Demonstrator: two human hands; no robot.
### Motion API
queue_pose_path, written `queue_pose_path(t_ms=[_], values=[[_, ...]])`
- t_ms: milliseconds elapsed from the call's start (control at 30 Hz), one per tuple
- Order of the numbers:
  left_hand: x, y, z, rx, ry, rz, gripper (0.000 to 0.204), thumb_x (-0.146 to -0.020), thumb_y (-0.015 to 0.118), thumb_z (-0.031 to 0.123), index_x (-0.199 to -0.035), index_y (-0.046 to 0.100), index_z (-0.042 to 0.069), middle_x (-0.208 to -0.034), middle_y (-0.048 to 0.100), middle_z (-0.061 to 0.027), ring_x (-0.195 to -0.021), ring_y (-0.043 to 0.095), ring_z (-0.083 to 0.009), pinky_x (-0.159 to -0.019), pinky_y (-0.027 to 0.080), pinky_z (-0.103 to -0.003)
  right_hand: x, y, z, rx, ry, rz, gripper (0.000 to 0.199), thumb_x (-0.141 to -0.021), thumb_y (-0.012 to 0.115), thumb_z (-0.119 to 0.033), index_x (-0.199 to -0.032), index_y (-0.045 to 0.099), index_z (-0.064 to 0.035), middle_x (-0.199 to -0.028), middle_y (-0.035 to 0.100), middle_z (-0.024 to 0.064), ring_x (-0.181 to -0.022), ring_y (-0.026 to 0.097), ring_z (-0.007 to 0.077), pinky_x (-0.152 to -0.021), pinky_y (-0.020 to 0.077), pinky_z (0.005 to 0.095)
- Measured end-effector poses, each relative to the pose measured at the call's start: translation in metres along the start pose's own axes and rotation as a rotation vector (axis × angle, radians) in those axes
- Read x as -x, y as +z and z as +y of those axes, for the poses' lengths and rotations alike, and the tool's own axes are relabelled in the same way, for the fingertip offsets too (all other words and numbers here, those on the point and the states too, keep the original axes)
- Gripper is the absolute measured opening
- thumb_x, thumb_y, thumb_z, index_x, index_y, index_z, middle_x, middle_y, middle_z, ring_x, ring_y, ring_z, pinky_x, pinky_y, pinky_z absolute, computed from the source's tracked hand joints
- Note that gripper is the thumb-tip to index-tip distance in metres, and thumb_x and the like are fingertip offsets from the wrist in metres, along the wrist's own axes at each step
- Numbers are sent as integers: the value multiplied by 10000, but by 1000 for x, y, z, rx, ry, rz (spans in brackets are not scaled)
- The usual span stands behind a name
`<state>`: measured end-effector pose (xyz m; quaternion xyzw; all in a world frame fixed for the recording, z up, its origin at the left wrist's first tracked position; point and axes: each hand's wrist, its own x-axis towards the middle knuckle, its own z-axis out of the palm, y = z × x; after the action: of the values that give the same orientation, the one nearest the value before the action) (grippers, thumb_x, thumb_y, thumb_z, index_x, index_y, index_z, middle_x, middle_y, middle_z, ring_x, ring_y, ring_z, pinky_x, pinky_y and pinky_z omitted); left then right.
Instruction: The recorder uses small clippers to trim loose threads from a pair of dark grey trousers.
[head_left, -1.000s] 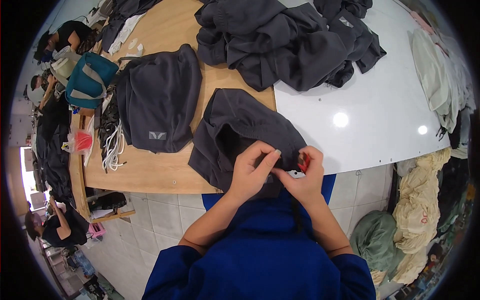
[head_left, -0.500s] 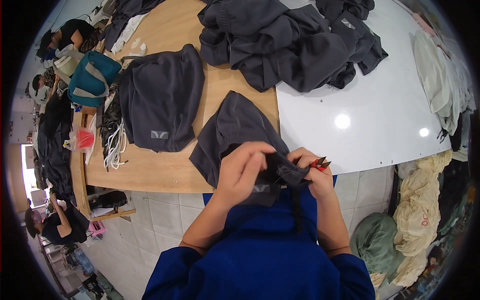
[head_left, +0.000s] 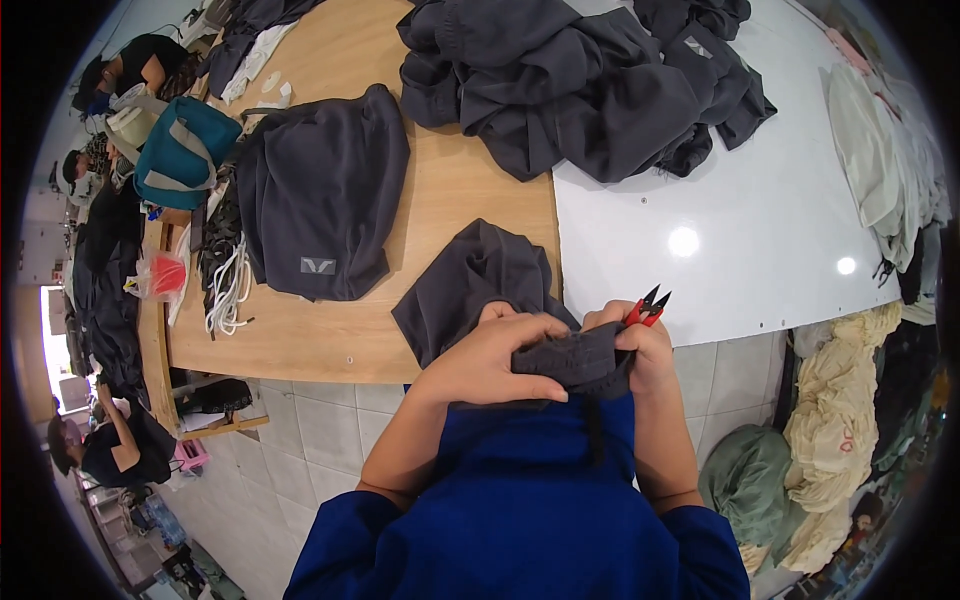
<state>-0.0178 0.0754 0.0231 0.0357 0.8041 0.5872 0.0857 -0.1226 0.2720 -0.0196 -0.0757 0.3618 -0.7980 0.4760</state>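
Gripping the gathered elastic waistband (head_left: 570, 362) of a dark grey garment (head_left: 475, 275), both bare hands sit just in front of the wearer's blue top (head_left: 540, 490). Left hand (head_left: 480, 358): thumb along the lower side of the band, fingers across the upper side, cloth pinched between. Right hand (head_left: 650, 360): closed on the band's right end and also holding red-handled thread snips (head_left: 653, 314); black blades point upward, tips apart, clear of the cloth. Garment position: waistband raised at the table's front edge, remainder lying crumpled on the wooden tabletop (head_left: 300, 340), beside the join with a white tabletop (head_left: 740, 240). Left of it on the wood: another grey garment (head_left: 325, 180) bearing a pale emblem patch (head_left: 318, 266), with white cords (head_left: 228, 300) alongside. Farther out: a teal bag (head_left: 165, 165) with grey straps, and a heap of dark grey garments (head_left: 580, 80) spanning both surfaces. Far left: a co-worker (head_left: 120, 450) in dark clothing.
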Motion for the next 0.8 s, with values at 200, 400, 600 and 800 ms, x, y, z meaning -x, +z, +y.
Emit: queue_pose_path(t_ms=[200,400,600,800], values=[[3,1,-28,309,228,66,237,-850,616,230,-949,621,14,-920,563,-58,-898,450,-186,-901,279,-307,-9,22,-6,531,-62,216,101,-878,558,-21,-921,636,27,-892,629,42,-828,542,95,-804,405,201],[-2,18,-22,304,127,322,282,-915,504,228,-925,602,-36,-1210,532,-114,-1116,468,-255,-997,257,-371,11,31,-7,383,-360,348,217,-768,676,-40,-971,622,11,-794,515,-15,-709,440,64,-661,348,188],[-15,33,-13,262,285,258,411,-960,418,329,-914,609,-32,-1316,488,-209,-1214,457,-288,-1001,259,-394,5,61,3,394,-242,112,334,-739,755,-73,-1035,624,8,-790,496,-30,-723,438,58,-670,359,199],[-10,28,-14,94,258,304,300,-906,519,291,-877,610,6,-1133,595,-121,-1058,526,-237,-903,302,-341,0,48,20,259,-270,353,134,-881,599,-66,-935,657,41,-759,615,15,-654,475,56,-602,359,182]])
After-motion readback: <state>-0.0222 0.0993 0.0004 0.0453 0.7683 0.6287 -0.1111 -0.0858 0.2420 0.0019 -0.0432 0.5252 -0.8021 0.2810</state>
